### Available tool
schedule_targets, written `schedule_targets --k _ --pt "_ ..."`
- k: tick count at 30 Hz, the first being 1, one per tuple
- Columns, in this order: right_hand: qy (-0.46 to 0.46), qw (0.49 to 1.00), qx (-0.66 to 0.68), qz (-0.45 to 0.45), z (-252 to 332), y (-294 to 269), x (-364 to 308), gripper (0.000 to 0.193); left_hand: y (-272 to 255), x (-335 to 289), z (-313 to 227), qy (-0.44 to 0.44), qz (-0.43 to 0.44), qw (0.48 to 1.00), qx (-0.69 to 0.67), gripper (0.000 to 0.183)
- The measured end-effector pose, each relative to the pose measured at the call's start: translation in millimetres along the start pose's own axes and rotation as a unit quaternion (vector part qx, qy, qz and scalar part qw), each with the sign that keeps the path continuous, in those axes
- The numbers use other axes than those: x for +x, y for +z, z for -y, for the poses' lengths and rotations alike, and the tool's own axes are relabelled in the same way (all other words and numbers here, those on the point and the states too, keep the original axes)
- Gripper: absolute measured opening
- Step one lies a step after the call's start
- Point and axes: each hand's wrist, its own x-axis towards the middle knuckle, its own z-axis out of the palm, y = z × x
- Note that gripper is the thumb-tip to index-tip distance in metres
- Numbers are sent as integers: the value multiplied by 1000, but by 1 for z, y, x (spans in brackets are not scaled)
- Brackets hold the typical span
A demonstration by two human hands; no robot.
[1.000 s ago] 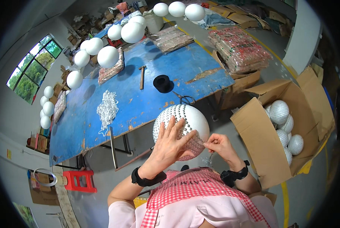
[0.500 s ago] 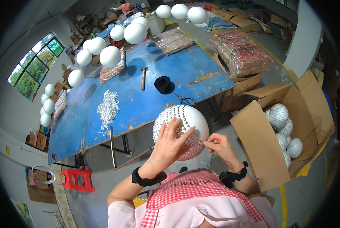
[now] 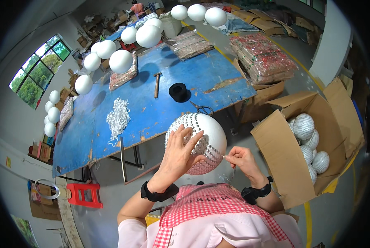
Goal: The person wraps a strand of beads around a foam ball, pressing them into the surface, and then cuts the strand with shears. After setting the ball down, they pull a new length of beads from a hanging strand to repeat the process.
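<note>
A white foam ball point(image 3: 215, 131) is in front of me at the near edge of the blue table, partly covered with rows of silver bead chain point(image 3: 210, 152). My left hand point(image 3: 177, 152) lies against the ball's left side with its fingers spread and thumb stretched across the beads. It hides part of the beaded surface. To the right of the ball, my right hand point(image 3: 243, 162) is closed in a pinch on the end of the bead chain, close to the ball's lower right side.
The blue table point(image 3: 141, 118) holds a heap of silver bead chain point(image 3: 118, 118), a hammer point(image 3: 157, 84), a black spool point(image 3: 178, 92) and scissors point(image 3: 202, 108). White balls point(image 3: 121, 62) hang or stand above its far side. A cardboard box point(image 3: 282, 155) at right contains several beaded balls point(image 3: 304, 126).
My left hand has shifted slightly left, with its fingers spread wider and its thumb lower, showing more beads. My right hand keeps its pinch and has barely moved.
</note>
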Motion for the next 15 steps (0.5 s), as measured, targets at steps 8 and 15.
schedule_targets --k 8,15 --pt "9 998 9 57 16 7 -7 13 4 1 -9 46 98 993 53 50" --pt "14 999 7 48 11 6 -1 13 5 6 -13 38 89 995 30 42"
